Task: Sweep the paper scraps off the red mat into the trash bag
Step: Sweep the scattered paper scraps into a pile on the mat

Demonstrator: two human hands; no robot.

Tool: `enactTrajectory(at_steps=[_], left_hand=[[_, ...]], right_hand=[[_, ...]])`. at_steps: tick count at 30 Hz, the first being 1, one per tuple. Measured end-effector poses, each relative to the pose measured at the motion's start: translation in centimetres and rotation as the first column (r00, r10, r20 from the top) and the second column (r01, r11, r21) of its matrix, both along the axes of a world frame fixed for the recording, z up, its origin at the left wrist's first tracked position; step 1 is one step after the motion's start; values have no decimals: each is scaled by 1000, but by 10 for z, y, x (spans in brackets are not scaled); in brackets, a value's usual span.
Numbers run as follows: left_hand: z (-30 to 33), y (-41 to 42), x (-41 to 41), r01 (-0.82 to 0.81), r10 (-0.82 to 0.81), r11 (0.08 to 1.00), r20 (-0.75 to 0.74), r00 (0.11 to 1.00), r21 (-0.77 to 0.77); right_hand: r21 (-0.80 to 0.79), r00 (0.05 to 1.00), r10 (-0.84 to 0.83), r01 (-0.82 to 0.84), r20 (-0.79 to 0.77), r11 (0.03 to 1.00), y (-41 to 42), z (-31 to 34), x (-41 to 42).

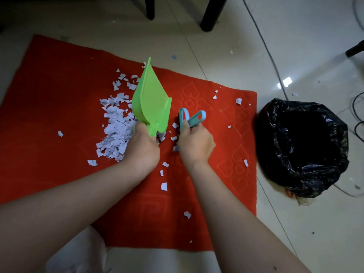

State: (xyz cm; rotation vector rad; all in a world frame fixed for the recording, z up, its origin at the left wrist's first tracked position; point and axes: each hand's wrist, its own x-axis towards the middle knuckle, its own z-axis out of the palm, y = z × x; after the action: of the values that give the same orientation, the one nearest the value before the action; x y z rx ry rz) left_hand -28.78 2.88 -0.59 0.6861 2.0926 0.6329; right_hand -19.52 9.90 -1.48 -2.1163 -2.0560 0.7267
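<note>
A red mat (pixel 59 107) lies on the tiled floor. A heap of white paper scraps (pixel 116 127) sits left of its middle, and several loose scraps are scattered across the right half. My left hand (pixel 142 146) grips the handle of a green dustpan (pixel 151 99), tilted up on edge beside the heap. My right hand (pixel 196 144) holds a small blue brush (pixel 190 119) by its looped handle, its dark bristles down on the mat just right of the dustpan. An open black trash bag (pixel 303 148) stands on the floor off the mat's right edge.
Two dark furniture legs (pixel 211 14) stand beyond the mat's far edge. A grey cable (pixel 267 50) runs across the tiles behind the bag, with more cables at the far right. White fabric (pixel 78 251) lies at the mat's near edge.
</note>
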Motion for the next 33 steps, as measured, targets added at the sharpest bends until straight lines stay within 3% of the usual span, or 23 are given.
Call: enactTrajectory(at_steps=[5,7,10,15,18,21,25,29,33], left_hand=[[0,-9,-9,-12,12,1000,10,1000,-14],[0,-11,-11,-9,9,1000,4,1000,-19],[1,-11,-12,-14,14,1000,10,1000,-14],[-2,-12,-12,-6,6,1000,7,1000,-10],[-3,-15,-13,-8,8,1000,10,1000,-6],[-3,-18,-16,-36,36,999,34,999,3],[-2,-19,-14,-40,40,999,34,999,-1],[-3,-20,-12,-26,26,1000,12,1000,-3],[-2,-24,-12,-38,37,999,19,999,11]], right_hand=[[144,988,-152,150,3,978,20,9,23],[133,983,-181,174,43,976,25,7,26],[55,988,-131,126,87,990,21,1,17],[-13,1000,4,-4,4,1000,8,-4,-5],[54,998,-55,57,-40,997,13,2,7],[142,991,-136,131,21,981,14,7,23],[50,985,-129,124,116,991,-4,2,20],[-46,998,-54,56,43,997,-23,-2,-11],[-12,997,-74,74,-7,997,-24,2,-15]])
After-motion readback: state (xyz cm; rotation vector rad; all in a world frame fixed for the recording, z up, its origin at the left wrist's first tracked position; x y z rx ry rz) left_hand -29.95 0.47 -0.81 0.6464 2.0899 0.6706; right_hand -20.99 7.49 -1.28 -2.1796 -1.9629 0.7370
